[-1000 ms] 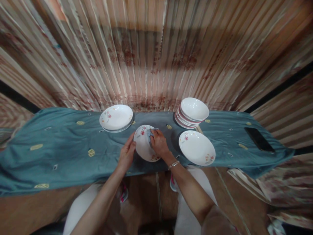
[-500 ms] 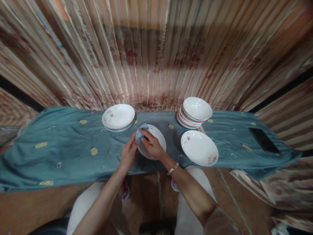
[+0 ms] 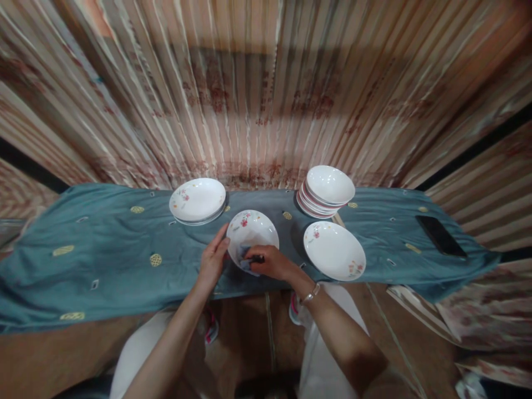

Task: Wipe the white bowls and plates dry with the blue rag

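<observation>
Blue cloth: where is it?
In the head view, the blue cloth is in the right hand, at the near side of the dish the left hand holds.

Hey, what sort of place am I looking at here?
Probably a room in a home, though I can't be sure. Pleated, patterned curtains hang behind a narrow surface draped with a teal cloth, which bears stacked bowls and a phone.
</observation>
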A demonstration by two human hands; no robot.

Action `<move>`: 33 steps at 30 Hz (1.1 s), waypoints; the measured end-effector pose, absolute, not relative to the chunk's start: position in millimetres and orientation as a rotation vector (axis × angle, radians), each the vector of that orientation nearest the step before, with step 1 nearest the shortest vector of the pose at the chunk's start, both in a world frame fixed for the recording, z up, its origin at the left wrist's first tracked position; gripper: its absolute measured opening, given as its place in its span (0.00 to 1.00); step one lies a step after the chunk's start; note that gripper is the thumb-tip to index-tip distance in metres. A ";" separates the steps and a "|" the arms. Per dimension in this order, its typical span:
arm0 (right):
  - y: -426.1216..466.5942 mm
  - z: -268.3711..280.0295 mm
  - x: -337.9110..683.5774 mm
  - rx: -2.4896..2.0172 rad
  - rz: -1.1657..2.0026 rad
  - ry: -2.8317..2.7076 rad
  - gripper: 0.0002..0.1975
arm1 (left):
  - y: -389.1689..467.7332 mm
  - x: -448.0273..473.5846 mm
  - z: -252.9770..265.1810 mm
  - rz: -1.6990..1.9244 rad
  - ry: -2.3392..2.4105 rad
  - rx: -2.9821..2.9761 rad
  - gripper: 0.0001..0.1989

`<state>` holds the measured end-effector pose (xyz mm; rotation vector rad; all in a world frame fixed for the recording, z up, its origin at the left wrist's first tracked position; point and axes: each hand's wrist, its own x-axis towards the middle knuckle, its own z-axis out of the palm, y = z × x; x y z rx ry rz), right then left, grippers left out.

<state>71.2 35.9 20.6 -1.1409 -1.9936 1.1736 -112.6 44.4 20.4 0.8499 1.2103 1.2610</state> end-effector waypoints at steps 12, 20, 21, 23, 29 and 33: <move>48.5 13.8 92.9 -1.817 0.418 -2.169 0.09 | 45.4 -116.4 19.0 1.285 1.251 0.996 0.32; 78.9 -0.7 76.2 -1.564 0.352 -1.936 0.18 | 43.3 -115.7 16.8 1.246 1.268 1.018 0.35; 82.6 -3.2 73.4 -1.517 0.386 -1.897 0.19 | 43.1 -115.6 15.9 1.246 1.260 1.012 0.35; 88.3 -7.4 67.2 -1.418 0.472 -1.843 0.20 | 42.5 -115.2 15.1 1.245 1.246 1.010 0.35; 85.9 -8.7 46.9 -1.194 0.761 -1.774 0.22 | 41.0 -114.5 16.5 1.238 1.239 1.041 0.34; 75.4 -3.0 38.7 -1.021 0.886 -1.785 0.21 | 41.5 -115.9 12.5 1.239 1.265 1.070 0.35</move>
